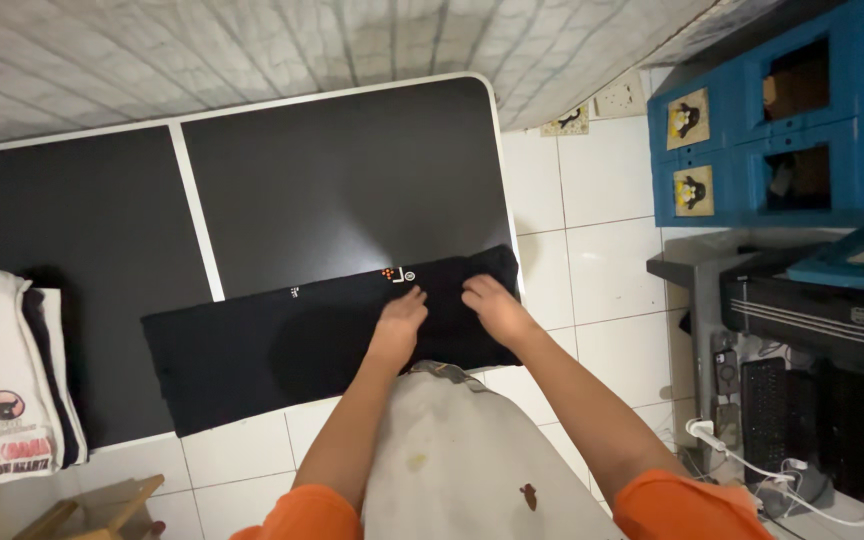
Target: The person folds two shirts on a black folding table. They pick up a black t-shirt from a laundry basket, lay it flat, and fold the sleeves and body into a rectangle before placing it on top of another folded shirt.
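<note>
The black garment [292, 345], folded into a long band, lies across the near edge of the black table [342, 180], and the left hand [399, 315] and right hand [492, 305] press flat and open on its right end, apparently mid-fold, beside a stack of folded shirts [7, 380].

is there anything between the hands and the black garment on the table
No. Both the left hand and right hand lie flat directly on the black garment, near its right end; nothing visible lies between them.
</note>
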